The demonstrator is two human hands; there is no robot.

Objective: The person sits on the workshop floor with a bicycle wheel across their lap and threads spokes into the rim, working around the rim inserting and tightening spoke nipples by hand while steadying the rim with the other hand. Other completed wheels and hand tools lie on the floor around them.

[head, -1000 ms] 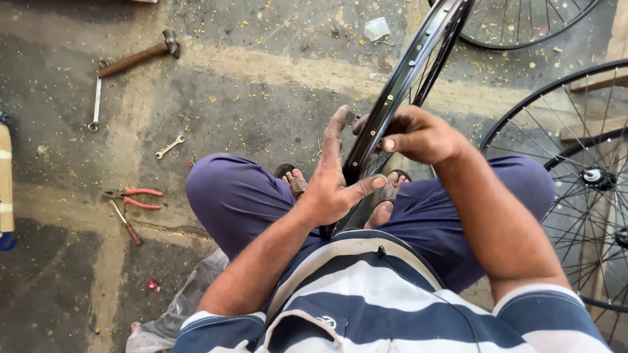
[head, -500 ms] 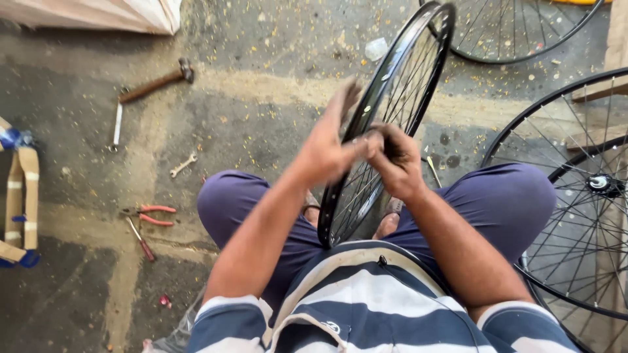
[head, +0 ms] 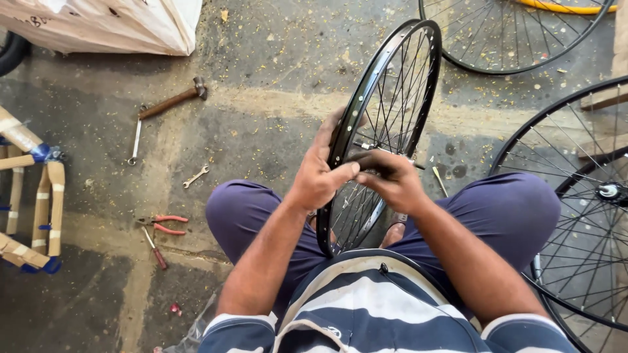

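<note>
I sit on a concrete floor in purple trousers with a black spoked bicycle wheel [head: 400,72] standing upright between my knees. My left hand [head: 318,171] grips the wheel's near rim from the left, thumb pressed against the inner side. My right hand [head: 390,180] reaches into the spokes just right of the rim, fingers closed around something small and dark near the rim; what it pinches is hidden.
A hammer [head: 171,100], two spanners [head: 135,141] [head: 195,176], red-handled pliers [head: 163,224] and a screwdriver [head: 156,249] lie on the floor to the left. Other wheels stand at the right [head: 575,216] and top right [head: 510,39]. A white sack [head: 104,25] lies top left, a taped cardboard-wrapped frame [head: 36,196] far left.
The wheel has swung more upright and further into view. My left hand shifted along the rim and my right hand moved from the rim's outer edge into the spokes.
</note>
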